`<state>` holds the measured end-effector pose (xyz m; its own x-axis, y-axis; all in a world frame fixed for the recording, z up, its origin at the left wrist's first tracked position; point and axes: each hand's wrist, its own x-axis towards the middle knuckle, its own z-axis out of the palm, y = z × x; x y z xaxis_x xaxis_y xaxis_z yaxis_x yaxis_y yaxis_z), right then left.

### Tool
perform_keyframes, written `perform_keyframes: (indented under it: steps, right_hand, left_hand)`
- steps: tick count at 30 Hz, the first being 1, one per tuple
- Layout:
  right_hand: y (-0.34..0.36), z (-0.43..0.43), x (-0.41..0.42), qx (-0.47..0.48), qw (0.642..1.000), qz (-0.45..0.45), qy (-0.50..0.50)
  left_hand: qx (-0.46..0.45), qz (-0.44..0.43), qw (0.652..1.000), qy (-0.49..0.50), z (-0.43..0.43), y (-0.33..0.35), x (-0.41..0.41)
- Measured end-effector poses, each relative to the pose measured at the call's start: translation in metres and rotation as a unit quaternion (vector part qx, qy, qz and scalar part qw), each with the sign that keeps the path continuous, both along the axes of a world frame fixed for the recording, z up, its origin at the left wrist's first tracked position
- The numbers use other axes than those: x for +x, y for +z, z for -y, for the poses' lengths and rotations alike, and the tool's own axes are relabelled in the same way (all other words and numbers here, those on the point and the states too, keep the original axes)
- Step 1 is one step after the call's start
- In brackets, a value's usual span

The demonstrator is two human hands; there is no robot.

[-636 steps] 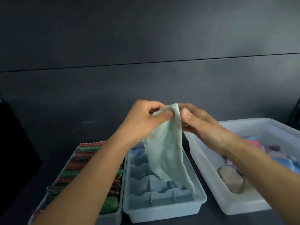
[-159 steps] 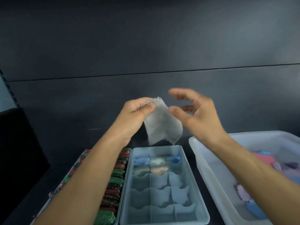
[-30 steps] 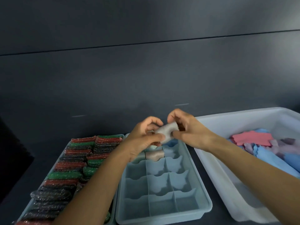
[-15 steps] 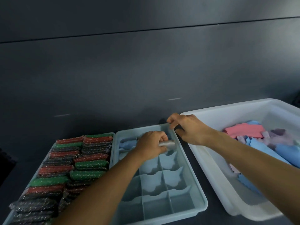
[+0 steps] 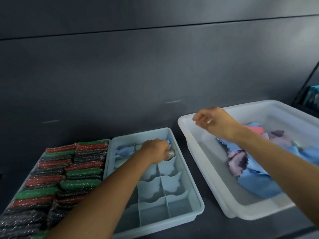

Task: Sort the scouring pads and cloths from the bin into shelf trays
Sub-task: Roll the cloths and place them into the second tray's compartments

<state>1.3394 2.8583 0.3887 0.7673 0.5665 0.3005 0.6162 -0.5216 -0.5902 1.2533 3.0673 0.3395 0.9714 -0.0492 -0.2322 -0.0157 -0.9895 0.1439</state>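
Dark shelf. Left hand, fingers curled round rolled grey cloth, seats it in tray slot. Right hand loosely curled, empty, over bin. We judge next: release, fetch another.

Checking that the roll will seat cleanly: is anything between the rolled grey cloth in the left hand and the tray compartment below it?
Nothing visible does. The left hand holds the rolled grey cloth at the mouth of a right-column cell of the divided tray; the hand hides part of that cell.
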Motion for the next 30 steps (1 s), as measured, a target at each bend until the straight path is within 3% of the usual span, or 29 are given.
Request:
perform_keyframes:
  steps: [1,3,6,10,14,17,19,24,30]
  right_hand:
    - [0.000,0.014,0.003,-0.047,0.999,-0.002,-0.002]
    - [-0.006,0.040,0.005,-0.236,0.971,-0.035,-0.005]
    - [-0.020,0.066,-0.003,-0.499,0.866,-0.021,-0.003]
    - [-0.035,0.073,-0.006,-0.541,0.837,-0.082,0.032]
    - [-0.032,0.080,0.004,-0.455,0.886,0.085,-0.033]
    - [-0.005,0.079,0.000,-0.255,0.967,0.008,0.020]
    - [0.017,0.073,-0.009,-0.136,0.990,-0.021,0.014]
    - [0.063,0.047,-0.034,0.106,0.991,-0.069,0.034]
    - [0.109,0.010,-0.070,0.277,0.959,-0.025,0.049]
  left_hand:
    - [-0.014,-0.018,1.000,0.001,0.000,0.002,-0.002]
    - [0.001,-0.009,1.000,0.000,0.001,0.006,-0.005]
    - [-0.007,0.040,0.999,0.011,0.009,0.011,-0.014]
    - [-0.144,0.089,0.984,0.064,0.017,0.019,-0.025]
    - [-0.295,0.165,0.937,0.092,0.020,0.028,-0.042]
    - [-0.341,0.202,0.916,0.065,0.028,0.035,-0.060]
    - [-0.379,0.214,0.899,0.052,0.035,0.042,-0.066]
    - [-0.555,0.191,0.807,0.068,0.063,0.081,-0.063]
    - [-0.598,0.314,0.735,0.062,0.074,0.129,-0.057]
